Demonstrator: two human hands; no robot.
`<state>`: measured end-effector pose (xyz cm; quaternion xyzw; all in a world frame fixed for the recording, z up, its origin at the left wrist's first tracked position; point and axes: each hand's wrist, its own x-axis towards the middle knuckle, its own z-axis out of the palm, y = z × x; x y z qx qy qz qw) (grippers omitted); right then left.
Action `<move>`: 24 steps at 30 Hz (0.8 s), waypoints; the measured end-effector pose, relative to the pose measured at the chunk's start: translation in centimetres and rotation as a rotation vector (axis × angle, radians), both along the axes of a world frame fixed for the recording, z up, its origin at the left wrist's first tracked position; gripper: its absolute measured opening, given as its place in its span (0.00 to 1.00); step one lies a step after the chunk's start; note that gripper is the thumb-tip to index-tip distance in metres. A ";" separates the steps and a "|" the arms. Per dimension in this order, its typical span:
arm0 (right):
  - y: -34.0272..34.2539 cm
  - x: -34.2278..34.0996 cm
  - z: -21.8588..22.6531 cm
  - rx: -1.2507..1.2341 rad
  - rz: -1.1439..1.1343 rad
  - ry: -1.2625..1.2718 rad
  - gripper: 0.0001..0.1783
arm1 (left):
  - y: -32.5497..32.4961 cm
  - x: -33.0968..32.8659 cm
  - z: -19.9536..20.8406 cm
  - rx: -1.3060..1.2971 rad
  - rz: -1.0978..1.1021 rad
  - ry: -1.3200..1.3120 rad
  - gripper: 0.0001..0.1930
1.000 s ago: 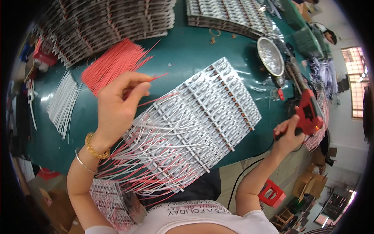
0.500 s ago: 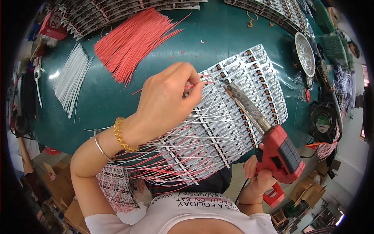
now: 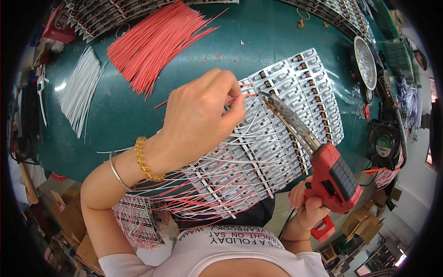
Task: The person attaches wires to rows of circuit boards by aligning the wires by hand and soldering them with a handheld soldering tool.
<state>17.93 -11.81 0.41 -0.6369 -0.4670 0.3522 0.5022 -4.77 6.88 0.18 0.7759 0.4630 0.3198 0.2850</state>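
My left hand (image 3: pixel 196 113) is closed, pinching a red wire (image 3: pixel 250 95) between thumb and forefinger; its end reaches a row of small components on a panel of circuit boards (image 3: pixel 318 104). My right hand (image 3: pixel 307 212) grips a red soldering gun (image 3: pixel 336 177) by its handle. The dark tip (image 3: pixel 265 96) of the gun meets the wire's end, or nearly so. White and red wires (image 3: pixel 184 203) trail from the panel's nearer rows toward me, passing under my left wrist. The panel lies slanted over the table's near edge.
On the green table (image 3: pixel 207 51) lie a fanned bundle of red wires (image 3: pixel 154 44) and a smaller bundle of white wires (image 3: pixel 82 87). More board panels (image 3: pixel 138 16) line the far side. At right are an oval metal dish (image 3: pixel 364 62) and a black fan (image 3: pixel 383 143).
My left hand has shifted slightly right, bringing the red wire's end up to the soldering gun's tip. The gun tip has moved slightly left and up.
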 end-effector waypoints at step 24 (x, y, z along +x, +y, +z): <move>-0.2 -0.2 -0.2 0.004 -0.027 -0.008 0.44 | 0.1 0.1 0.4 -0.085 0.048 -0.058 0.05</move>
